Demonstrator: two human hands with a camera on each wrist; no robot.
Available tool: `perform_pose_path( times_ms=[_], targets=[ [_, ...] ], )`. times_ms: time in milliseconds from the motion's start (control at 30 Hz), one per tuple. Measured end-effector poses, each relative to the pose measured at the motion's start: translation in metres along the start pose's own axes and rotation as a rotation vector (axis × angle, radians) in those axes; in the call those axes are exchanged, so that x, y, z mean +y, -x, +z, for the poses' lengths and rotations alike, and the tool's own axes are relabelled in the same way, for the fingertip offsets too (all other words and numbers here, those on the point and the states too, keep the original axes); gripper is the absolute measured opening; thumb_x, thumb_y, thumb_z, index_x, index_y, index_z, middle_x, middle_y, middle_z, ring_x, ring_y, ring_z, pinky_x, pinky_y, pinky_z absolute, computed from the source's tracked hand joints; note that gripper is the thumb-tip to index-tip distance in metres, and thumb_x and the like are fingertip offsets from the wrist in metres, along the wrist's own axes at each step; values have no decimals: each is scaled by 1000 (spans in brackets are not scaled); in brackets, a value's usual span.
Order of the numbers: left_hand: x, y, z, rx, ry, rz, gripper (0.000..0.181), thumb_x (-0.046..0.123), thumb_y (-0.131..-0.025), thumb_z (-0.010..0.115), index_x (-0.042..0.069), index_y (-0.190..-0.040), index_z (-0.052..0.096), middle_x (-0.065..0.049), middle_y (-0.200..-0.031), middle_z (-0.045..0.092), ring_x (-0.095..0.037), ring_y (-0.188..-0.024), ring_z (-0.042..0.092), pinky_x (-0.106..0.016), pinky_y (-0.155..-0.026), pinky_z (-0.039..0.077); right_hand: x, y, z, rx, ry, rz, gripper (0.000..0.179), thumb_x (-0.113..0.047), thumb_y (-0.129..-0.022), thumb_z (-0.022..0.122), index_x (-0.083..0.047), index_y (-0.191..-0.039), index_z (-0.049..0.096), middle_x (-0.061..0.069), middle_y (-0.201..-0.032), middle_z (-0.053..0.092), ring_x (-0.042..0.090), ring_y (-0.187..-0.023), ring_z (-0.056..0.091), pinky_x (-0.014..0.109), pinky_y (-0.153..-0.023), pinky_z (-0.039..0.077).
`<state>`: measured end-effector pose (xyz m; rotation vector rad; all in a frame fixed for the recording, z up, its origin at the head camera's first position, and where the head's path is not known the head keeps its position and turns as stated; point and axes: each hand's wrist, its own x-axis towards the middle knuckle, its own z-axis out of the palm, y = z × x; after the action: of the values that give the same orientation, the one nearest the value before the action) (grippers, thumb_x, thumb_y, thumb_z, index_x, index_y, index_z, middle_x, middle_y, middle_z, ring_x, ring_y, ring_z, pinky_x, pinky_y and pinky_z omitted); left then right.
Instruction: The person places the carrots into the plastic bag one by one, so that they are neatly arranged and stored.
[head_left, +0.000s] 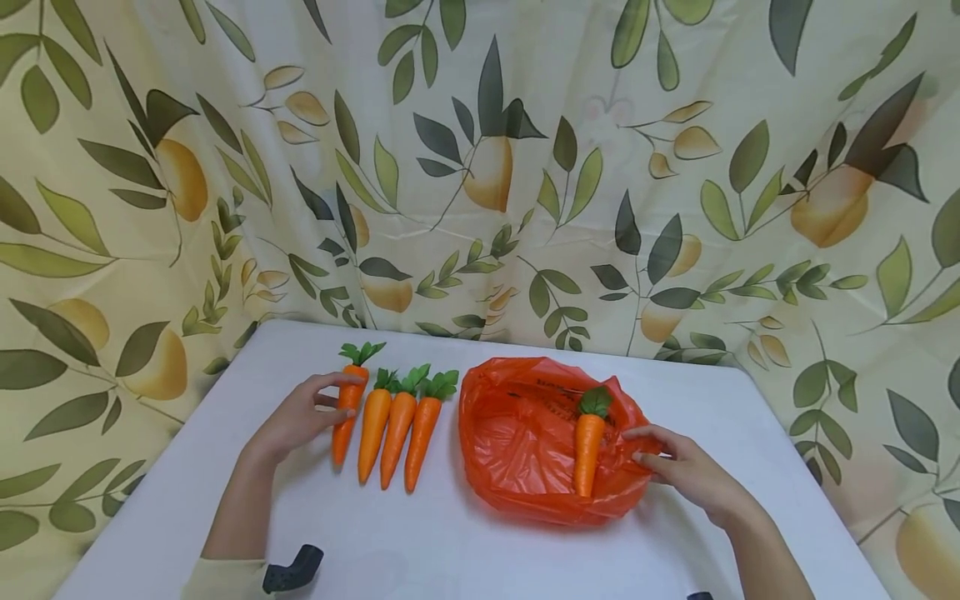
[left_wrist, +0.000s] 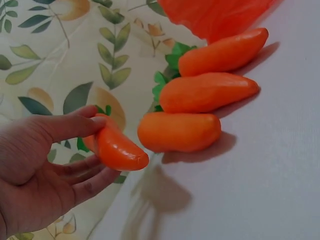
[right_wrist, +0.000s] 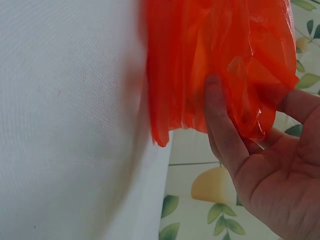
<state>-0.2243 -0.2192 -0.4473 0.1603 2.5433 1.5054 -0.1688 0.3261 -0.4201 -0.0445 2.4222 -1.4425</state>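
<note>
One carrot [head_left: 342,442] is pinched by the left hand [head_left: 302,412]; three carrots [head_left: 398,427] are laid on the desk [head_left: 435,554] just to its right. Well apart, the side of the red bag [head_left: 510,446] is gripped by the right hand [head_left: 688,472], and another carrot [head_left: 589,450] is seen inside, near that hand. The bag's mouth should be held spread, and the pinched carrot lifted clear of its neighbours.

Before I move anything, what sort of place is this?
Probably a staged tabletop workspace: a white table, a fruit-and-leaf patterned curtain hanging behind it, and carrots lined up beside a red plastic bag.
</note>
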Motion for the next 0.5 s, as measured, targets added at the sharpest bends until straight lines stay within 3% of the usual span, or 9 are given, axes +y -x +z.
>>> perform_pose_path(
  times_ms=[333, 500],
  targets=[
    [19, -3, 8, -13, -21, 77, 41, 24, -86, 71, 30, -124, 60, -4, -138, 40, -35, -113, 48, -43, -80, 50, -2, 3, -2, -1, -3, 8, 38, -16, -94, 57, -5, -130, 52, 19, -132, 46, 26, -103, 58, 39, -83, 52],
    [31, -7, 14, -18, -7, 86, 41, 25, -85, 72, 34, -123, 60, -1, -137, 40, -33, -114, 48, -45, -81, 50, 0, 3, -3, -5, -13, 6, 38, -17, -94, 57, -5, -130, 52, 19, -131, 47, 26, -101, 59, 39, -83, 52]
  ],
)
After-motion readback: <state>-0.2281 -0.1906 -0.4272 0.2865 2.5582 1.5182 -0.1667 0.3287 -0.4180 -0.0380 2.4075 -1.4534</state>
